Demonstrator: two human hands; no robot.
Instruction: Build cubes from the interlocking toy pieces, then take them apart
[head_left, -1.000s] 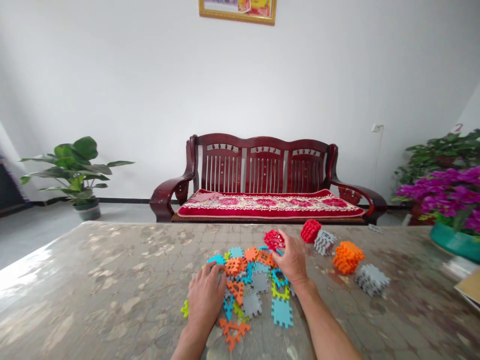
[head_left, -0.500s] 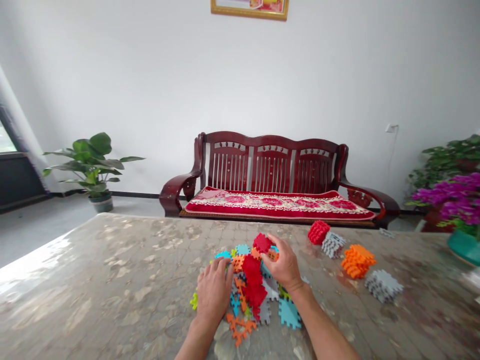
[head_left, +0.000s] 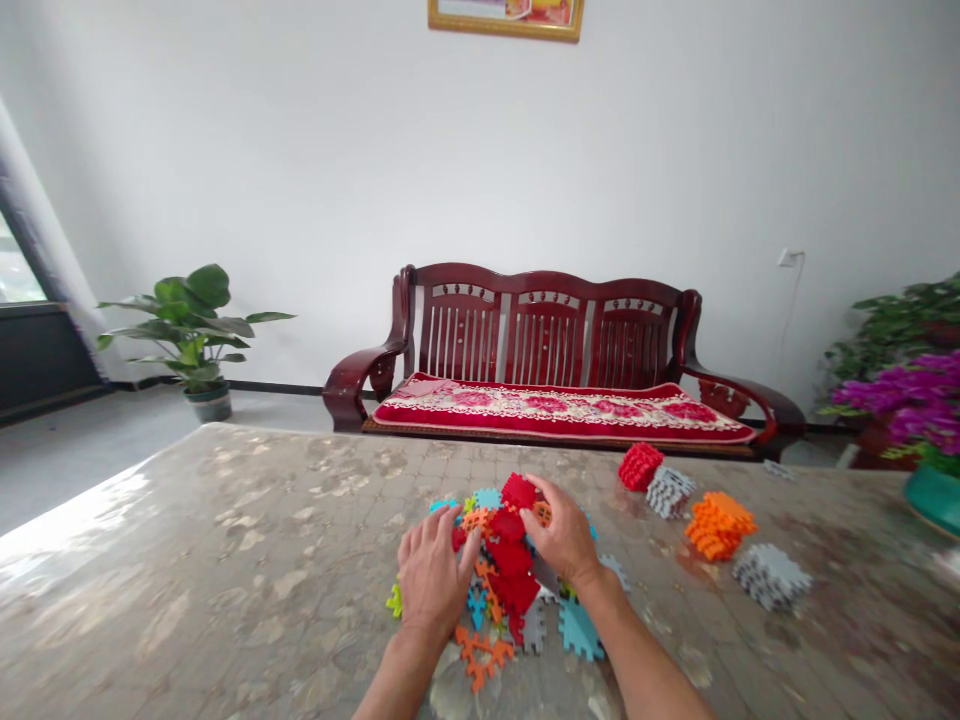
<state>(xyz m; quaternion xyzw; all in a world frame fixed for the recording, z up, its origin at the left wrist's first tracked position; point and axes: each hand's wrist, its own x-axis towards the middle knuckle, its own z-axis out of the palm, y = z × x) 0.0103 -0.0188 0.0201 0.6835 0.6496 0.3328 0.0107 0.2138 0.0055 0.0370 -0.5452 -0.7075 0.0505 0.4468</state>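
Observation:
A mixed pile of notched plastic interlocking tiles lies before me, with red tiles (head_left: 511, 572) heaped over its middle. My right hand (head_left: 564, 532) is at the far right side of the pile, thumb and index finger on a red tile (head_left: 518, 490). My left hand (head_left: 435, 575) rests over the left side, fingers bent and thumb spread away. Another bit of red tile (head_left: 458, 538) shows between that thumb and index finger, partly hidden. Close by are an orange triangular piece (head_left: 482, 656), a light blue tile (head_left: 580, 630) and a grey tile (head_left: 533, 628).
To the right on the patterned tabletop (head_left: 285, 560) stand a red stack (head_left: 640, 467), a grey stack (head_left: 670, 492), an orange stack (head_left: 720, 526) and another grey stack (head_left: 772, 577). A flower pot (head_left: 934, 497) is at the right edge. Beyond the table stands a wooden bench (head_left: 544, 330).
My left thumb has spread away from the fingers, and red now shows between them. The red tile at my right fingers has dropped slightly and tilted towards the heap.

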